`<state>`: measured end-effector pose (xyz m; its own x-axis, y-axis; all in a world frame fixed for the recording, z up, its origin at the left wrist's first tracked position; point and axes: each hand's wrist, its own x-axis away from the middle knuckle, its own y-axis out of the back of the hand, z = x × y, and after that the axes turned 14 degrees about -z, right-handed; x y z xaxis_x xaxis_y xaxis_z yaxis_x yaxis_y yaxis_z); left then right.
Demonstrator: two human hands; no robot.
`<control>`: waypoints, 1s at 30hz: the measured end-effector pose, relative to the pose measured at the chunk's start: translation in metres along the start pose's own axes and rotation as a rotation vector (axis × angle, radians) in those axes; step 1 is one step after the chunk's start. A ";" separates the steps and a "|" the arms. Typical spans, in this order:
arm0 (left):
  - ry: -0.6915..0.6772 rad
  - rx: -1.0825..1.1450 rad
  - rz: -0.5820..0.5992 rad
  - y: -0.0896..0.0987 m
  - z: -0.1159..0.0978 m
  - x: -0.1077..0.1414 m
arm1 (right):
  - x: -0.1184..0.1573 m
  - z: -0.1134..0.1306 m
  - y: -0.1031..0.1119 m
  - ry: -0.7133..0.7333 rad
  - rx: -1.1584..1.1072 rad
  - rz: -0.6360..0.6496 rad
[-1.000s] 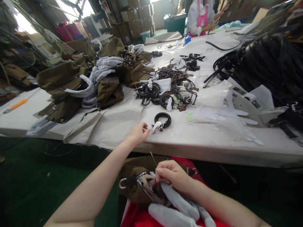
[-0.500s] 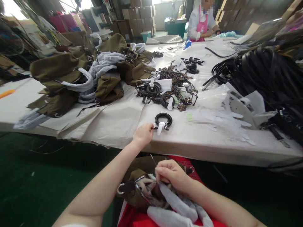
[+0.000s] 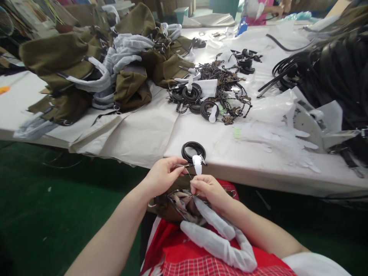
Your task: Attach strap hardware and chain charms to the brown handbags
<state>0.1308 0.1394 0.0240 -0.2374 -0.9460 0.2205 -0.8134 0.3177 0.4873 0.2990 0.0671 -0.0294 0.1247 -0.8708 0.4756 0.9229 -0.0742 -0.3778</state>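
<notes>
My left hand (image 3: 168, 174) is closed in a pinch on the end of a coiled black strap (image 3: 188, 147), which lies at the table's front edge. A white tab (image 3: 197, 164) is fastened around the coil. Just to the right and lower, the closed fingers of my right hand (image 3: 208, 188) hold a thin needle-like piece (image 3: 189, 174) that points up towards the strap end. Below them an olive handbag (image 3: 165, 209) lies on my lap with its zip open. Its handles (image 3: 218, 245) are wrapped in whitish sleeving.
Olive bags (image 3: 57, 61) are piled at the left of the table (image 3: 149, 136). Patterned cords (image 3: 221, 82) and coiled straps lie in the middle. At the right are loose white tabs (image 3: 287, 142) and a heap of black straps (image 3: 324, 65). Another person (image 3: 258, 11) is across the table.
My left hand has drawn the coiled strap nearer, to the table edge. My right hand has come up a little, bringing the thin piece close to the strap end. The view has tilted down.
</notes>
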 end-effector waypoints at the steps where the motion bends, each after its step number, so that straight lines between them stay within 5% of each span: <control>1: 0.002 0.006 -0.003 0.001 0.000 0.002 | 0.000 0.000 -0.001 0.003 -0.001 -0.006; 12: 0.021 0.115 0.110 0.000 0.001 0.023 | 0.004 -0.002 -0.005 0.042 0.051 -0.015; 30: 0.075 0.160 0.033 0.001 0.007 0.029 | 0.015 0.000 -0.009 0.104 0.162 -0.017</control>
<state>0.1189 0.1120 0.0249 -0.2297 -0.9261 0.2992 -0.8816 0.3282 0.3393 0.2922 0.0545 -0.0187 0.0777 -0.9162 0.3930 0.9721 -0.0178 -0.2337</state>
